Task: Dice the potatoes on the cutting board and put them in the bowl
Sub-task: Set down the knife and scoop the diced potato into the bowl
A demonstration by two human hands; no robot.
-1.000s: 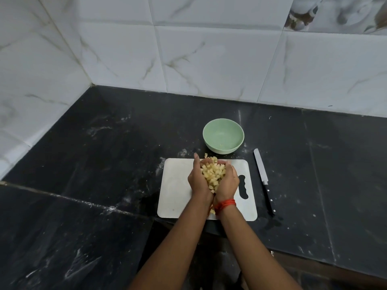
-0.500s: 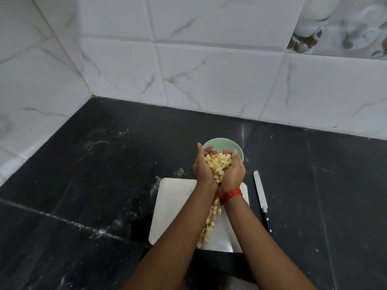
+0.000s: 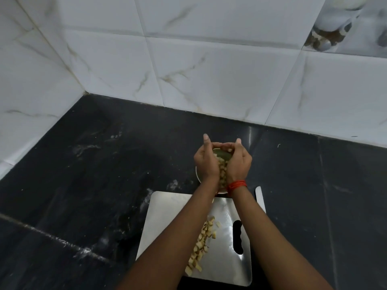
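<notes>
Forward off the board, both hands now hang over the bowl: left hand point(image 3: 206, 162) and right hand point(image 3: 238, 162) are cupped together, fingers curled round pale cubed dice point(image 3: 223, 170) above the round green bowl point(image 3: 221, 153). Stray cubes point(image 3: 202, 243) trail down the smooth grey board point(image 3: 167, 216). The knife point(image 3: 259, 197) lies along its right edge. The dark speckled counter point(image 3: 104, 174) lies open to the left.

Just one cam, worn on the person's head: wide-angle, facing forward and tilted steeply down along both forearms. Pretty close in. The left hand point(image 3: 206, 162) and right hand point(image 3: 239, 162), cupped round diced potato point(image 3: 223, 174), land mid-frame. The cutting board point(image 3: 167, 212) hugs the bottom edge, the dark table point(image 3: 104, 164) spreads around it, and the tiled wall point(image 3: 209, 70) fills the top.
</notes>
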